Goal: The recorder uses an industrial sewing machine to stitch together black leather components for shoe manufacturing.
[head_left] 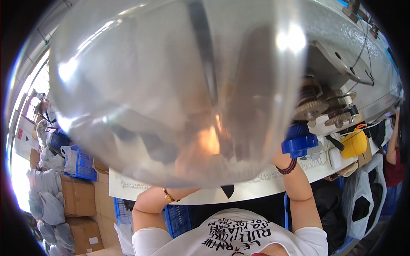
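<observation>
A large, blurred, silvery shape [171, 64] dominates the view. To its right spreads the grey machine body [333, 25], and just below its lower edge shows the white desk [260, 188]. Cardboard boxes [79, 196] stand to its lower left. The person's left forearm [149, 205] and right forearm [299, 185] both reach up to its lower part, which hides most or all of the left hand and right hand, so I cannot tell whether either grip is wide, narrow or holding anything. Well right of the shape sits a yellow container [354, 143]; just beside its right edge, a blue knob [300, 141]. Smallest, a black pointed piece [228, 191] shows directly below it, near both forearms.
</observation>
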The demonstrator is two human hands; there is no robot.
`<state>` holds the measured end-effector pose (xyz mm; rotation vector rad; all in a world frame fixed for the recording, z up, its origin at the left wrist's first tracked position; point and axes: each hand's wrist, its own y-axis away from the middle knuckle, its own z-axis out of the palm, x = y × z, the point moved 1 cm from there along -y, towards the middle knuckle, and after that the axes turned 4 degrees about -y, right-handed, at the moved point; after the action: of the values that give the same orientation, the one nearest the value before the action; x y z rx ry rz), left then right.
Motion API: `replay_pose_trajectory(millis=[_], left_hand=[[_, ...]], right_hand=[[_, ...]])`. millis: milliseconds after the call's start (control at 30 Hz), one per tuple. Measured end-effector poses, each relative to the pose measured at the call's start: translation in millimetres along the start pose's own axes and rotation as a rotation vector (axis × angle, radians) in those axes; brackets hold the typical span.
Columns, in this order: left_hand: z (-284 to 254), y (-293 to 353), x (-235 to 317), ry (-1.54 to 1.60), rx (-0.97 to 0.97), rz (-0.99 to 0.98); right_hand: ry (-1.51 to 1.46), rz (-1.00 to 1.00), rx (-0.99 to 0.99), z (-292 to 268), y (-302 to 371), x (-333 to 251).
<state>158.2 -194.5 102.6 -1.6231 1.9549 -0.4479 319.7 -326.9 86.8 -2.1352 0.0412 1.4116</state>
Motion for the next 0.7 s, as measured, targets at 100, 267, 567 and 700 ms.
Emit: replay_pose_trajectory(millis=[100, 267, 567, 700], left_hand=[[-2.8, -3.3, -4.6, 0.014, -0.077, -0.003], [-7.9, -13.9, -13.2, 0.130, -0.084, 0.033], [-3.3, -11.0, -33.7, 0.122, -0.007, 0.133], [-1.1, -4.7, -40.2, 0.138, -0.089, 0.095]], right_hand=[[0.216, -0.157, 0.025, 0.1, -0.4, -5.2], [0.421, -0.140, -0.012, 10.4, 4.3, 9.2], [0.439, -0.140, 0.252, 42.0, 2.9, -5.1], [0.683, -0.141, 0.164, 45.3, 12.9, 2.0]])
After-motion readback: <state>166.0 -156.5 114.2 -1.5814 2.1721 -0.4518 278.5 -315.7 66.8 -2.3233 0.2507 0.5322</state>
